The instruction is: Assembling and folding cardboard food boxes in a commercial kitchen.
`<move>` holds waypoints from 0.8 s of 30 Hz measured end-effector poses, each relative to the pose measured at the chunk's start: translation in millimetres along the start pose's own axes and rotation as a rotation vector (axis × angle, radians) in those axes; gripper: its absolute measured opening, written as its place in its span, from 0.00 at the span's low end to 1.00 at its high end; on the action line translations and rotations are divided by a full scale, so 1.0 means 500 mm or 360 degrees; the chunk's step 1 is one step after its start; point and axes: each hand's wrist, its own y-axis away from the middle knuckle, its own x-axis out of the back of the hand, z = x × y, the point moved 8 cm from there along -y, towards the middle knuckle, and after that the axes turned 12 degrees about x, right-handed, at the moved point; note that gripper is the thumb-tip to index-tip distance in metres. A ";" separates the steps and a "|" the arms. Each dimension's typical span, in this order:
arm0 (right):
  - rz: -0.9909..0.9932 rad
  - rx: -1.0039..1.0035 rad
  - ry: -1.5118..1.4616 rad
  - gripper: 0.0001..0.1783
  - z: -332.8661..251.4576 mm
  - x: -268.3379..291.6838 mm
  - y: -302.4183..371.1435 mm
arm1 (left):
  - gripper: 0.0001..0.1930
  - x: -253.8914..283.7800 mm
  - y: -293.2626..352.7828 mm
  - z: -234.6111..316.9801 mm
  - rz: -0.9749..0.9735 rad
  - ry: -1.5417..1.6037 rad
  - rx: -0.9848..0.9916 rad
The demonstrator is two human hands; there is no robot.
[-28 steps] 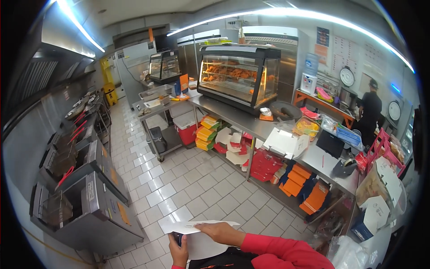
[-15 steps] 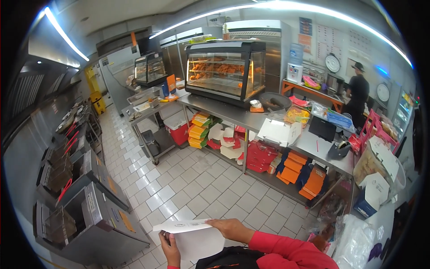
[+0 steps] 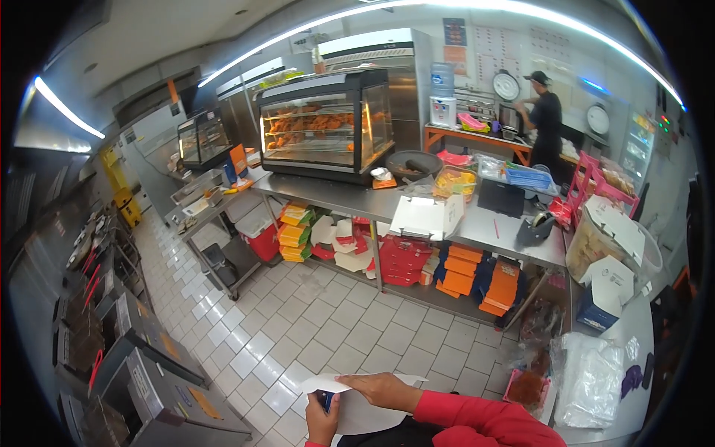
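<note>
Low in the picture I hold a white cardboard food box (image 3: 365, 421), partly folded. My left hand (image 3: 322, 422) is closed on its left side, thumb upward. A bit of dark blue shows at the carton by that thumb. My right hand (image 3: 380, 391) pinches the upper edge, its fingers lying across the top from the right. The box's lower part is cut off by my dark apron and the picture's lower edge.
A steel table (image 3: 316, 192) carries a heated display case (image 3: 324, 123) of fried food and a stack of white cartons (image 3: 418, 216). Flat orange boxes (image 3: 460, 270) fill its lower shelf. Fryers (image 3: 167, 391) stand left. A co-worker (image 3: 547, 119) stands at the back right.
The view has turned right. Both hands and the box appear further right, and the box's top edge is tilted differently, with blue now showing by my left thumb. The co-worker's arm is now raised.
</note>
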 end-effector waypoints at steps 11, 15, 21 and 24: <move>0.0001 -0.0417 0.0659 0.25 0.162 0.232 0.162 | 0.22 -0.126 -0.166 0.122 0.0144 0.0234 -0.0093; 0.0063 -0.0648 0.0683 0.27 0.221 0.342 0.277 | 0.24 -0.314 -0.211 0.206 -0.0188 0.0265 -0.0172; 0.1449 -0.1167 0.0432 0.41 0.204 0.611 0.480 | 0.26 -0.593 -0.232 0.312 -0.0411 0.0478 -0.0189; 0.1625 -0.1404 0.0248 0.35 0.195 0.714 0.570 | 0.28 -0.749 -0.176 0.358 -0.0703 0.0542 -0.0172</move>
